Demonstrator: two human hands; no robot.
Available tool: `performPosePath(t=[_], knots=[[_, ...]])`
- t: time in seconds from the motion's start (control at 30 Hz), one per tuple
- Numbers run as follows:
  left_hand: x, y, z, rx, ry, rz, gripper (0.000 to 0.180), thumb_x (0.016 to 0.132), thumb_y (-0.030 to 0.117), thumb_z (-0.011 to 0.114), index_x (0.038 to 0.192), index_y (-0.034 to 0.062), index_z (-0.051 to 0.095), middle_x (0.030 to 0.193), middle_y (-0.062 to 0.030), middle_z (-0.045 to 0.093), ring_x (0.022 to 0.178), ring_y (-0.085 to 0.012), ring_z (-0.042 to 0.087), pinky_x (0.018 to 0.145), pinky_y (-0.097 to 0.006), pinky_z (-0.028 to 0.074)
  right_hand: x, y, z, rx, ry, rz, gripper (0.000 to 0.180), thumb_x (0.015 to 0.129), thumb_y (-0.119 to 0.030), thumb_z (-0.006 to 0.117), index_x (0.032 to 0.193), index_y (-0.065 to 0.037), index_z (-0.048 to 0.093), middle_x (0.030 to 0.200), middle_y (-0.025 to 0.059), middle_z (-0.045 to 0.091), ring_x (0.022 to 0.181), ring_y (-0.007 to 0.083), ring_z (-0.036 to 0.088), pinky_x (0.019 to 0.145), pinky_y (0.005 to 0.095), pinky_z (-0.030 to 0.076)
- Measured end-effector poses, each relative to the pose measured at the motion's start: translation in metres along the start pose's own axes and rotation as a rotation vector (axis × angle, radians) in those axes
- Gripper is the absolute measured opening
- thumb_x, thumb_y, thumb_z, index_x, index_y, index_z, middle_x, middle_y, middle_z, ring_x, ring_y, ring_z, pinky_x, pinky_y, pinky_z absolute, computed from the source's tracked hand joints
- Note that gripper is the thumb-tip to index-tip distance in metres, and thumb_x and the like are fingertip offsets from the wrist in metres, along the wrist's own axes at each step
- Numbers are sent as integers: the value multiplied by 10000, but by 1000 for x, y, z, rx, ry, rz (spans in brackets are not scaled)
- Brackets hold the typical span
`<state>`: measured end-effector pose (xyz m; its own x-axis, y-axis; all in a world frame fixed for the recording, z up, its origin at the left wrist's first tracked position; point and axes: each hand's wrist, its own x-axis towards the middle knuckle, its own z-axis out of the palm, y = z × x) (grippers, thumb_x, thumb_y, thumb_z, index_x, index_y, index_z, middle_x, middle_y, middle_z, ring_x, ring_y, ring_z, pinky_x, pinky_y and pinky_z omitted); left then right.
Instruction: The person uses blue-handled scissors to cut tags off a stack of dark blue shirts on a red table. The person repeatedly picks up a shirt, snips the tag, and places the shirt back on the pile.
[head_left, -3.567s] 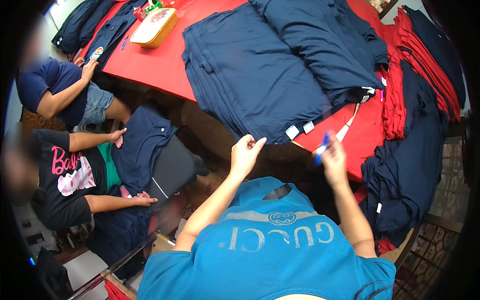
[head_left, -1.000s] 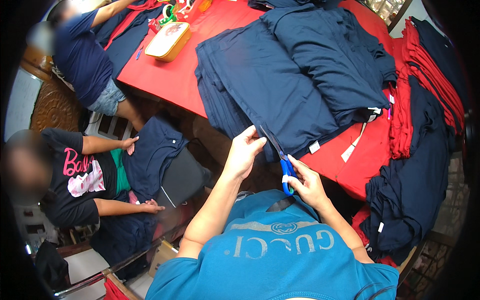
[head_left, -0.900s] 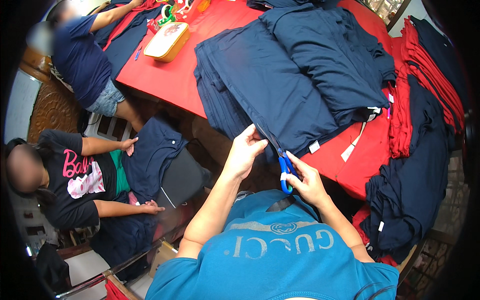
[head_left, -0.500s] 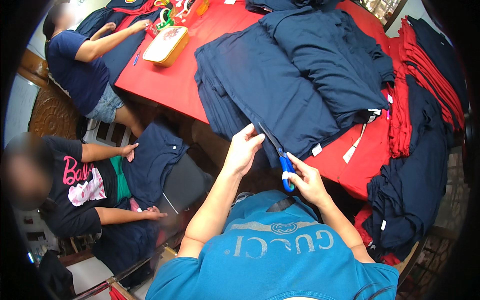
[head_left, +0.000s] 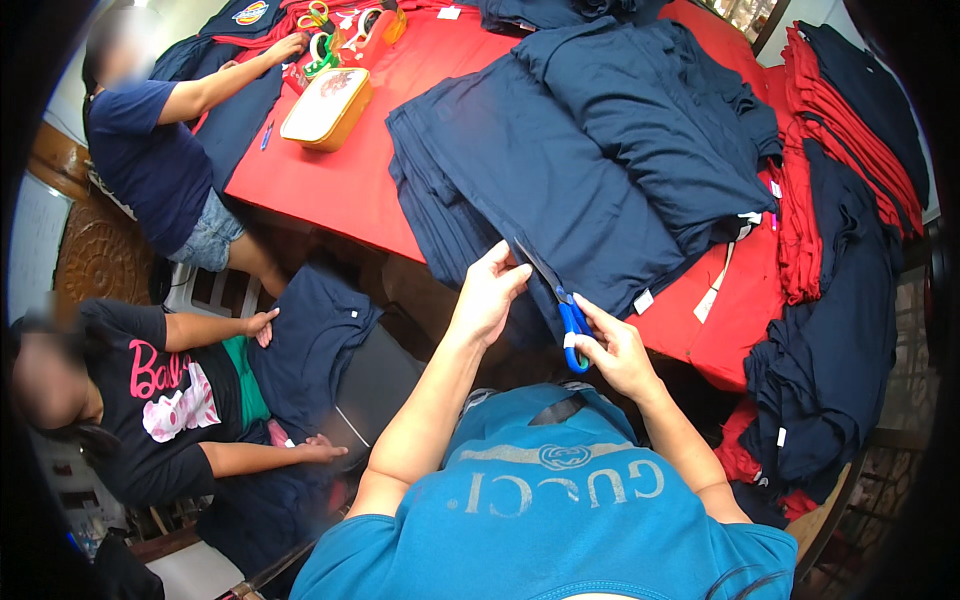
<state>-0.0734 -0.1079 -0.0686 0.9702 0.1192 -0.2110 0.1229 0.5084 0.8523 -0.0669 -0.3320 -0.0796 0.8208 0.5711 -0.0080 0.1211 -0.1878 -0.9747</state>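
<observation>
My right hand (head_left: pixel 622 352) grips scissors with blue handles (head_left: pixel 573 335), the fingers wrapped about the loops. The narrow blades point up and left toward my left fingertips. My left hand (head_left: pixel 490 298) is closed in a pinch at the near edge of a navy garment (head_left: pixel 540 170), just left of the blade tips. Whether a loose thread is also between those fingers is too small to see. The garment lies folded over the table's front edge, with more navy layers under its left side. A bundled navy garment (head_left: pixel 650 130) rests on its right part.
A red-covered table (head_left: pixel 390 215) holds a yellow lidded container (head_left: pixel 325 110) and tape dispensers (head_left: pixel 365 35). Red and navy garments (head_left: pixel 825 300) are piled at right. One person (head_left: pixel 165 160) stands at far left; another (head_left: pixel 180 390) sits nearer, navy cloth (head_left: pixel 315 320) across the lap.
The scissors and both my hands stay almost in place at the garment's edge. The view has shifted slightly. At far left, the standing person's arms have moved a little.
</observation>
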Motion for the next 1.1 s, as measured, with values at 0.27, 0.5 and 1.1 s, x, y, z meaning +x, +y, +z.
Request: performPosePath(t=[0.27, 0.5, 1.1], knots=[[-1, 1, 0, -7, -43, -21, 425, 887, 14, 599, 1304, 30, 520, 1168, -81, 600, 1067, -173, 582, 935, -336, 473, 16, -19, -8, 202, -95, 245, 529, 929, -143, 609, 1400, 34, 447, 1043, 142, 663, 796, 153, 660, 668, 273, 543], [-5, -11, 7, -152, 16, -89, 510, 887, -16, 605, 1365, 41, 440, 1225, -119, 588, 1137, -222, 591, 945, -383, 515, 29, -21, -17, 457, -60, 200, 600, 892, -50, 615, 1440, 2, 374, 1066, 116, 624, 904, 143, 620, 781, 270, 518], [7, -52, -7, 271, 181, -189, 198, 961, 277, 611, 882, 96, 610, 732, 62, 508, 643, -22, 404, 550, -213, 337, 86, 10, 4, 50, -160, 59, 533, 852, 7, 553, 1368, -1, 421, 1140, 172, 612, 1053, 288, 629, 915, 359, 489]])
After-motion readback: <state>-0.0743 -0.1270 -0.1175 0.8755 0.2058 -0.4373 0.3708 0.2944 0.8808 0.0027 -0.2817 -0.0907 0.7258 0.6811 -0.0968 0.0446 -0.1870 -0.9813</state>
